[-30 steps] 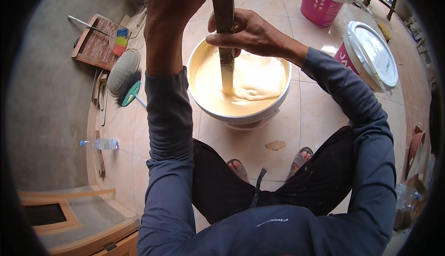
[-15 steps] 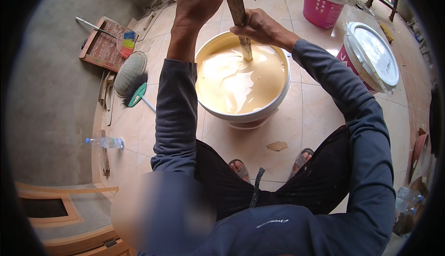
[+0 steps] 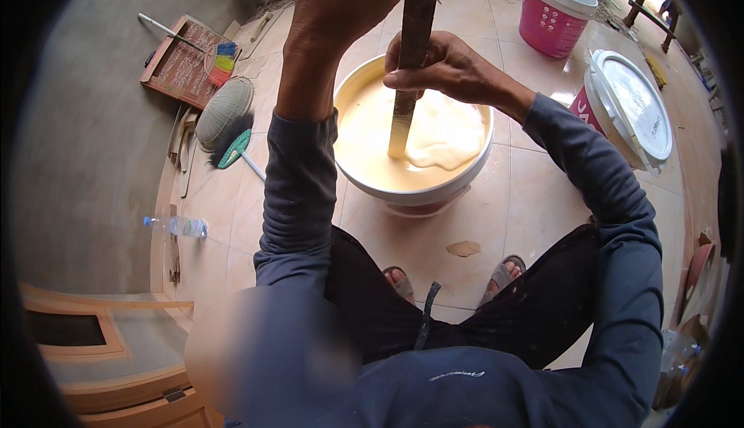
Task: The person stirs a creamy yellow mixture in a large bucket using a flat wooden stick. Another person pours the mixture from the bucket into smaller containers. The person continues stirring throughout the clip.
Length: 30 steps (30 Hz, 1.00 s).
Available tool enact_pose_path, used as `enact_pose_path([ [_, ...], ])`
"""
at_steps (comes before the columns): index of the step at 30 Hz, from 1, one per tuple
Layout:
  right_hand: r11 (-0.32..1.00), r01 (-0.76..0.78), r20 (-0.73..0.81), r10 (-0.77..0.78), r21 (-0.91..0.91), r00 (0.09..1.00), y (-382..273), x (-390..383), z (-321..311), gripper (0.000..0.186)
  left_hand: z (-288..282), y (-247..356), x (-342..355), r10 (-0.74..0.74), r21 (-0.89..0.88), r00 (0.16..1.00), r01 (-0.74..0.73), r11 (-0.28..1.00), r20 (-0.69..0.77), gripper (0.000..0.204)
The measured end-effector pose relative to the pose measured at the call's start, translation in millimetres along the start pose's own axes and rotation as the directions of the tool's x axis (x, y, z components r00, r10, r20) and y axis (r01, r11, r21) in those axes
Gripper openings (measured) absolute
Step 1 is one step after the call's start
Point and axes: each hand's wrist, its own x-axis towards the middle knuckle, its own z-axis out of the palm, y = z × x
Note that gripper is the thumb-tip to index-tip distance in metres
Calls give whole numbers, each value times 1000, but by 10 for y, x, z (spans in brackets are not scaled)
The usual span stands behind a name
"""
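In front of my feet stands a white-rimmed bucket [image 3: 415, 198] filled with glossy cream-coloured paint [image 3: 364, 145]. A flat wooden stick [image 3: 418, 29] reaches down into the paint, its lower end coated pale yellow. High on the stick, at the top edge of the view, my left hand [image 3: 345, 2] is closed around it. My right hand [image 3: 442, 64] grips the same stick lower down, just above the bucket's rim, thumb across its face. The stick's tip is hidden in the paint.
A pink bucket with a white rim [image 3: 554, 17] stands at the far right, with a lidded bucket [image 3: 632, 106] nearer. Left lie a conical hat [image 3: 225, 114], a green-headed broom [image 3: 232, 149] and a plastic bottle [image 3: 178, 226]. A brown scrap [image 3: 463, 249] lies near my feet.
The stick's lower end has swept through the paint toward me and slightly left. Both hands have moved with it, still gripping, and the ripples on the paint have shifted.
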Motion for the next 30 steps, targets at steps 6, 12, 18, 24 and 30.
enact_pose_path([
  [6,941,199,-52,-221,-274,974,-135,92,4,23,53,537,-209,241,100,950,-225,969,-198,42],
  [12,904,-21,-171,-58,-427,984,123,225,-188,19,-193,309,-107,154,14,987,-153,988,-41,38],
  [18,931,-92,-188,26,-352,982,642,106,-382,16,149,-415,110,40,-117,999,-38,992,22,41],
  [24,987,-153,-14,152,-56,988,475,-22,-149,18,172,-290,108,-186,-138,974,203,970,128,44],
  [30,994,47,42,-43,-95,998,-22,-90,20,19,104,73,34,167,18,985,-168,986,29,40],
])
